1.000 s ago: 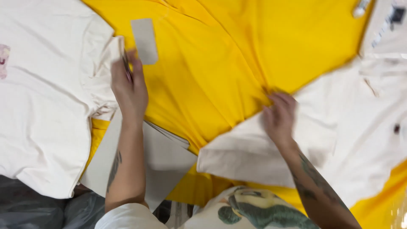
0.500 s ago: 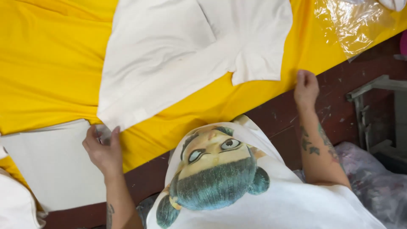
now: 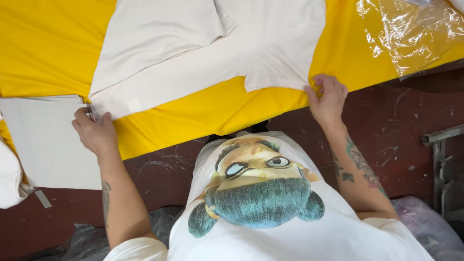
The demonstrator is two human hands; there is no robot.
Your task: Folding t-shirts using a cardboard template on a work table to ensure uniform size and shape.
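Observation:
A cream t-shirt [image 3: 203, 58] lies spread on a yellow cloth [image 3: 48, 48] that covers the table. My left hand [image 3: 94, 133] pinches the shirt's lower left corner, next to a stack of grey cardboard sheets [image 3: 46, 140]. Over at the shirt's lower right corner, by the sleeve, my right hand [image 3: 328, 99] grips the fabric edge. My own white printed shirt [image 3: 261, 193] fills the bottom of the view.
A crumpled clear plastic bag [image 3: 411, 34] lies on the yellow cloth at the top right. The dark red table edge [image 3: 401, 116] runs below the cloth. More white fabric [image 3: 9, 179] hangs at the far left. A metal frame [image 3: 444, 164] stands at the right.
The view has swung from the left part of the table to the cream shirt. Both hands have come to its near corners; the right one rose from the table edge onto the fabric.

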